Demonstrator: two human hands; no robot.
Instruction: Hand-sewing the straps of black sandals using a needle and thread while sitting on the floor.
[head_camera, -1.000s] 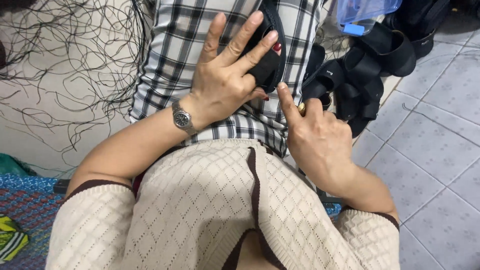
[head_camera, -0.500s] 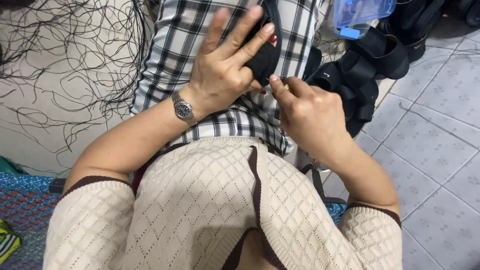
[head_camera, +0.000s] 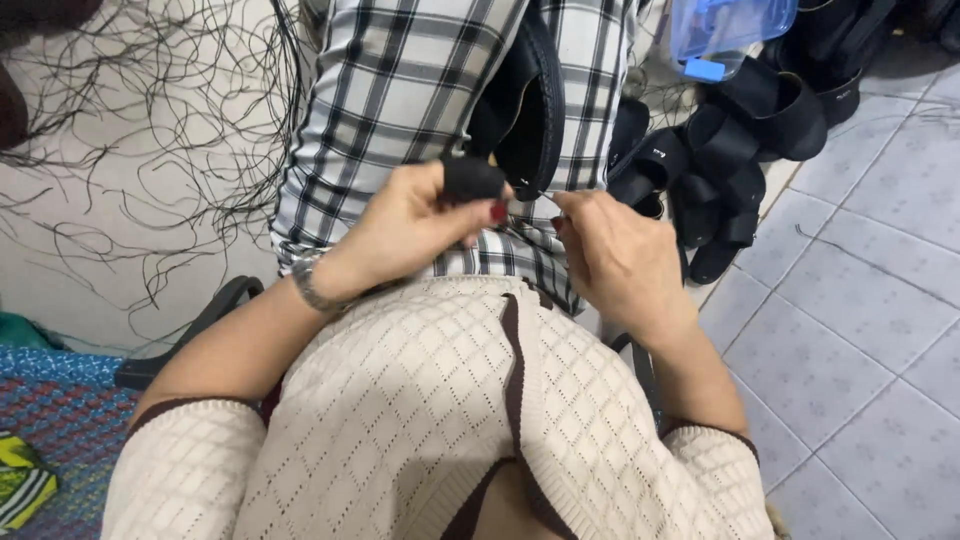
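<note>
Head view is showing the left hand (head_camera: 405, 225) pinching a black strap (head_camera: 472, 180); the right hand (head_camera: 620, 255), just beside, is pinching thread.

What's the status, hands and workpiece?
Left hand pinching black strap of the black sandal on the lap. Right hand closed on something thin at the strap's edge, too small to tell. Nothing blocking; loose black threads lie left.

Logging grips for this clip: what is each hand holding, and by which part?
The left hand pinches a black shoe piece by its near end. The right hand has its fingertips pinched at that same end; what it holds is too small to tell.
</note>
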